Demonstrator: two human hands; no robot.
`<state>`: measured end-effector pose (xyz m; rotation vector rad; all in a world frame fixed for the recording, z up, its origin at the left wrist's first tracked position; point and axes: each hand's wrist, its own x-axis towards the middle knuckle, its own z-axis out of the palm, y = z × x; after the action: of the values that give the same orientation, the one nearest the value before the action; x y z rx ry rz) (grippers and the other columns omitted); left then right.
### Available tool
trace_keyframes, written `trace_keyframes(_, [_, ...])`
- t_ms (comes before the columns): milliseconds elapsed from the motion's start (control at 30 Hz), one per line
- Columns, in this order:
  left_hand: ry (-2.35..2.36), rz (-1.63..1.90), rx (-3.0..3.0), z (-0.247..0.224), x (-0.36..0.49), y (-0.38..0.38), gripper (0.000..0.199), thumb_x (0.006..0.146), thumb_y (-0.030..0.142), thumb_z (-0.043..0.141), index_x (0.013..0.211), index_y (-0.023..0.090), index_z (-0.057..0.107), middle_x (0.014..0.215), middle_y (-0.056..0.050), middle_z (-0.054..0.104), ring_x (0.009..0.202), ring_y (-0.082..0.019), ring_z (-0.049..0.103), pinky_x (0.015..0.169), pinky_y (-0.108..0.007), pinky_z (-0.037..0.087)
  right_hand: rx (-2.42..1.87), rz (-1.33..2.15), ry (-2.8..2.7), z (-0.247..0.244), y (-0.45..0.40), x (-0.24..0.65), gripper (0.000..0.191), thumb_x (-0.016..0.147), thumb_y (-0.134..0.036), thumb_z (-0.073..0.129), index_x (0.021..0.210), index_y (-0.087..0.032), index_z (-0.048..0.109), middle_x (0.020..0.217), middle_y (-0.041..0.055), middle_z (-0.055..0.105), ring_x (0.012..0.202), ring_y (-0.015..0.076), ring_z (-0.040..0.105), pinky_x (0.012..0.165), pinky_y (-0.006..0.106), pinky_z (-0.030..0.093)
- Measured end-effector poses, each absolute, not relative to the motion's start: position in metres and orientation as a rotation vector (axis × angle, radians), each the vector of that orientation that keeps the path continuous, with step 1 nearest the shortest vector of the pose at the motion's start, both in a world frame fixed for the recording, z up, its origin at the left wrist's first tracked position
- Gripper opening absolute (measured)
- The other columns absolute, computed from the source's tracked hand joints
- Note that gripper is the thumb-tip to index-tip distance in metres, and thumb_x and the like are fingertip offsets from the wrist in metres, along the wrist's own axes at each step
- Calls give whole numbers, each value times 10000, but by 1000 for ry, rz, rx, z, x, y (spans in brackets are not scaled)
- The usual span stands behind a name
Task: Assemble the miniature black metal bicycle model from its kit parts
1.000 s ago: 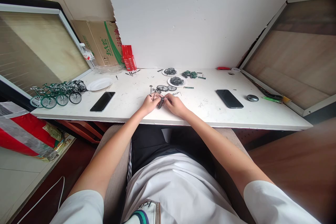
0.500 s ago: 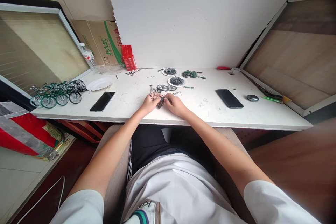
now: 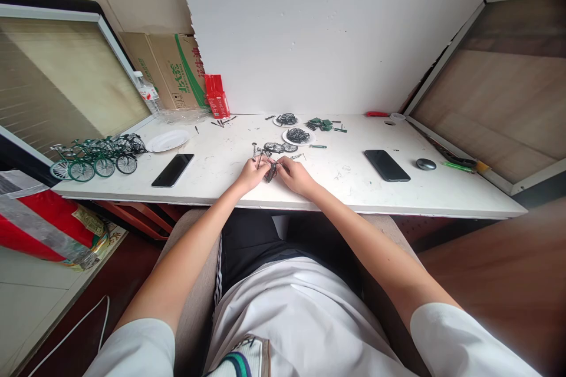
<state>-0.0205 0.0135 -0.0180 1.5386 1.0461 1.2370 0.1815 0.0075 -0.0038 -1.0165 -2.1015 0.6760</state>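
Fingers of the left hand (image 3: 253, 178) are closed on a small dark metal assembly (image 3: 271, 174), located between both hands near the front edge of the white desk (image 3: 345, 189). Thumb and fingers of the right hand (image 3: 299, 178) pinch the assembly's right side (the exact piece is too small to tell). Spoked wheels (image 3: 274, 148) show just beyond the hands. Behind them, a white plate (image 3: 312, 140) bears a heap of dark parts (image 3: 298, 135). Several model bicycles (image 3: 106, 152) stand at the desk's left end.
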Motion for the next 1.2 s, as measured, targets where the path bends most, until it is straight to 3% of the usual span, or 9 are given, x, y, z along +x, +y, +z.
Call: trace_keyframes(1200, [1048, 1236, 1528, -19, -22, 14, 112, 874, 232, 679, 955, 165, 718, 641, -4, 618, 682, -184, 649, 670, -282, 554, -1025, 649, -2105, -5, 8, 182, 254, 1086, -413, 438, 1048, -233, 614, 956, 85, 788, 842, 250, 696, 799, 351, 498])
